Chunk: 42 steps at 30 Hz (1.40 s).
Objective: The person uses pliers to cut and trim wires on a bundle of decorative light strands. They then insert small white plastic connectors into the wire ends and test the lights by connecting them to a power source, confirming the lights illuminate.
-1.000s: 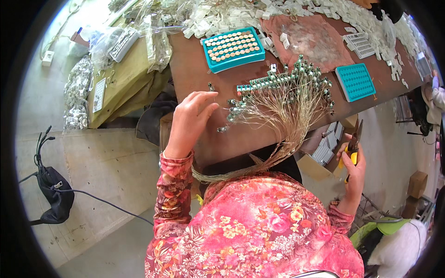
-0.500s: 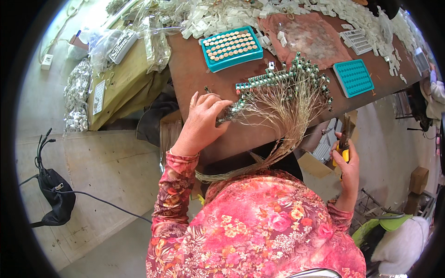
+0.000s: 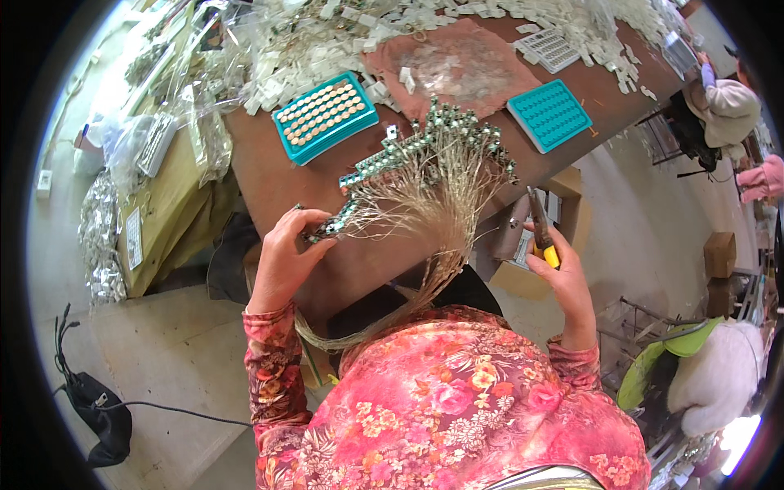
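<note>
My left hand [image 3: 287, 255] pinches the near end of a row of small green circuit boards [image 3: 333, 220] at the table's left front. Thin pale wires [image 3: 457, 208] run from the many boards into a thick bundle. That bundle hangs over the front edge and curves left across my lap. In my right hand [image 3: 565, 273] is a pair of pliers [image 3: 539, 220] with yellow handles, held off the table's front edge with the dark jaws upward. Whether the jaws are apart I cannot make out. Nothing else touches my right hand.
A teal tray of round copper-coloured discs [image 3: 322, 114] stands at the back left, a second teal tray [image 3: 549, 114] at the right. Between them lies a red cloth [image 3: 457, 65]. White plastic pieces [image 3: 327, 49] are heaped behind. An open carton [image 3: 572, 212] sits beyond the pliers.
The view has shifted, so the table sits further left. My right hand has raised the pliers closer to the wires and turned their jaws toward the table. My left hand stays at the boards' end.
</note>
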Each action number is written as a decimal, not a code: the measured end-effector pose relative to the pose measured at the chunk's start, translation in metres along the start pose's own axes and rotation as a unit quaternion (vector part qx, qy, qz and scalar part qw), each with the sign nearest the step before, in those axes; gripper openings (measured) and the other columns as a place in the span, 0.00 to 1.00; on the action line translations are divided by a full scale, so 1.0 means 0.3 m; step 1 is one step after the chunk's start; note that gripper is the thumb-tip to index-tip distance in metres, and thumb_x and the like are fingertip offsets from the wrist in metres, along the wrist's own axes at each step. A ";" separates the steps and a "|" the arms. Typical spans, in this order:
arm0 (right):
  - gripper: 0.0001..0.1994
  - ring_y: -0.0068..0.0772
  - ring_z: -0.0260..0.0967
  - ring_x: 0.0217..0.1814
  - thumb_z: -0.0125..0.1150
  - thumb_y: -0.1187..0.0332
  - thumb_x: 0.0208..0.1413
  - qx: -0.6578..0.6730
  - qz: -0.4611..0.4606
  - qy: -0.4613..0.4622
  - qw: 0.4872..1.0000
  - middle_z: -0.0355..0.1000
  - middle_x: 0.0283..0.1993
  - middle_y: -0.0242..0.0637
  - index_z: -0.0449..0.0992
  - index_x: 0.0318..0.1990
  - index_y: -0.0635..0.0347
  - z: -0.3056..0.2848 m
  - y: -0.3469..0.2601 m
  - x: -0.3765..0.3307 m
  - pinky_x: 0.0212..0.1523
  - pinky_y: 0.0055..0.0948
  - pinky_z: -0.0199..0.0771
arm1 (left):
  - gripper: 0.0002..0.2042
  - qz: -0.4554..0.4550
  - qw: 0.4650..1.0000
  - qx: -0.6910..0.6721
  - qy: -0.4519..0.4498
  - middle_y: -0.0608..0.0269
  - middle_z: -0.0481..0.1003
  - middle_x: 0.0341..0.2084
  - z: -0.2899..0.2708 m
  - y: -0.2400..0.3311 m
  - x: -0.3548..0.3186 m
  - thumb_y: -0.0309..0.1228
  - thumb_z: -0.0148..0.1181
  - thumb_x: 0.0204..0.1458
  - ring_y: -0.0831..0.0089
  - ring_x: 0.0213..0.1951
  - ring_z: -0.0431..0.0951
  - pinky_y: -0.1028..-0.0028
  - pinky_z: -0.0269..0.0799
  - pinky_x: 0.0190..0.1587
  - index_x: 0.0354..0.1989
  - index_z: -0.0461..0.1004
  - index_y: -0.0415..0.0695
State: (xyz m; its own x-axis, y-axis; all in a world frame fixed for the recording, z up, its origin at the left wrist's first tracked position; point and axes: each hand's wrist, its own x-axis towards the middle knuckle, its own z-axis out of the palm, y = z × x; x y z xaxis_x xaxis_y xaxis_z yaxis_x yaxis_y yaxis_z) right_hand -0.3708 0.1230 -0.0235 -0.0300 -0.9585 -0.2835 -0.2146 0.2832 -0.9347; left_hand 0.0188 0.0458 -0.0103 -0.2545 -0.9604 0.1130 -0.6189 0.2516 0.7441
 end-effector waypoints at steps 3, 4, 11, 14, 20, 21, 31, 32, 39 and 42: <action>0.22 0.17 0.58 0.36 0.63 0.67 0.53 0.007 0.000 -0.005 1.000 0.63 0.35 0.24 0.71 0.57 0.59 -0.001 0.001 0.002 0.39 0.19 0.60 | 0.15 0.015 1.000 0.003 0.003 0.59 0.75 0.31 -0.008 0.012 0.008 0.18 0.68 0.40 0.67 0.35 0.77 0.72 0.73 0.41 0.39 0.77 0.38; 0.22 0.17 0.58 0.36 0.63 0.67 0.53 0.018 0.005 -0.006 1.000 0.63 0.35 0.24 0.71 0.57 0.59 -0.001 0.002 0.002 0.39 0.19 0.60 | 0.15 0.027 0.999 0.014 0.011 0.59 0.75 0.31 -0.012 0.016 0.011 0.18 0.68 0.40 0.67 0.35 0.77 0.72 0.73 0.41 0.39 0.77 0.38; 0.24 0.15 0.59 0.33 0.61 0.68 0.52 0.013 0.016 0.003 1.000 0.63 0.33 0.23 0.70 0.59 0.57 -0.007 0.024 0.013 0.35 0.18 0.60 | 0.18 0.020 0.998 0.064 0.022 0.60 0.76 0.34 -0.058 0.079 0.004 0.15 0.65 0.39 0.68 0.37 0.76 0.73 0.71 0.43 0.42 0.79 0.40; 0.24 0.15 0.59 0.32 0.61 0.68 0.53 0.015 0.015 0.009 1.000 0.63 0.33 0.23 0.70 0.59 0.57 -0.012 0.031 0.016 0.35 0.18 0.61 | 0.18 0.063 0.991 0.114 0.035 0.59 0.75 0.34 -0.062 0.105 0.026 0.15 0.65 0.39 0.67 0.38 0.76 0.73 0.71 0.44 0.42 0.79 0.40; 0.23 0.29 0.66 0.37 0.63 0.68 0.53 -0.053 0.026 0.041 0.997 0.70 0.37 0.34 0.71 0.57 0.59 -0.036 0.027 0.045 0.44 0.27 0.67 | 0.15 0.182 0.964 0.189 0.030 0.58 0.76 0.34 -0.060 0.167 0.194 0.21 0.66 0.40 0.58 0.41 0.76 0.64 0.72 0.46 0.40 0.79 0.42; 0.23 0.34 0.67 0.39 0.63 0.68 0.52 -0.110 -0.039 0.051 0.992 0.70 0.39 0.37 0.70 0.57 0.59 -0.047 0.020 0.058 0.44 0.30 0.68 | 0.14 0.201 0.959 0.199 0.007 0.60 0.76 0.35 -0.054 0.181 0.230 0.22 0.66 0.39 0.58 0.42 0.75 0.63 0.70 0.48 0.39 0.78 0.42; 0.21 0.50 0.68 0.47 0.62 0.66 0.53 -0.415 -0.168 0.023 0.894 0.69 0.42 0.44 0.69 0.54 0.58 -0.143 -0.103 0.203 0.45 0.44 0.70 | 0.19 0.290 0.918 0.185 -0.195 0.58 0.74 0.40 0.015 0.273 0.463 0.21 0.65 0.39 0.58 0.46 0.73 0.64 0.70 0.50 0.44 0.75 0.42; 0.21 0.50 0.68 0.47 0.62 0.66 0.53 -0.416 -0.168 0.025 0.893 0.69 0.43 0.44 0.69 0.54 0.58 -0.142 -0.100 0.209 0.45 0.44 0.70 | 0.20 0.298 0.917 0.186 -0.188 0.58 0.74 0.41 0.026 0.267 0.474 0.21 0.65 0.39 0.57 0.46 0.73 0.64 0.70 0.50 0.45 0.75 0.42; 0.22 0.53 0.68 0.48 0.62 0.66 0.52 -0.313 -0.149 0.061 0.936 0.70 0.45 0.46 0.69 0.55 0.59 -0.176 -0.058 0.198 0.46 0.44 0.69 | 0.21 0.154 0.968 0.116 -0.163 0.56 0.76 0.43 0.005 0.214 0.418 0.19 0.65 0.41 0.58 0.46 0.76 0.67 0.71 0.50 0.48 0.76 0.42; 0.25 0.53 0.67 0.55 0.63 0.67 0.51 -0.263 -0.084 0.059 0.959 0.70 0.55 0.48 0.68 0.58 0.62 -0.189 -0.059 0.182 0.55 0.40 0.67 | 0.18 0.171 0.968 0.154 -0.099 0.57 0.77 0.38 -0.028 0.189 0.362 0.18 0.65 0.41 0.61 0.42 0.77 0.69 0.73 0.46 0.44 0.78 0.41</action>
State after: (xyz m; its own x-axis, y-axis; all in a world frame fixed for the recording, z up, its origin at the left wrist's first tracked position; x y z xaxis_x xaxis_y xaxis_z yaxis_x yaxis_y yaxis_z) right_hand -0.4239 0.0637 -0.0102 -0.0552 -0.9951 -0.0823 -0.6878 0.0976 -0.7193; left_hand -0.0378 -0.0451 0.0497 -0.6015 -0.7812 0.1668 -0.6581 0.6030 0.4508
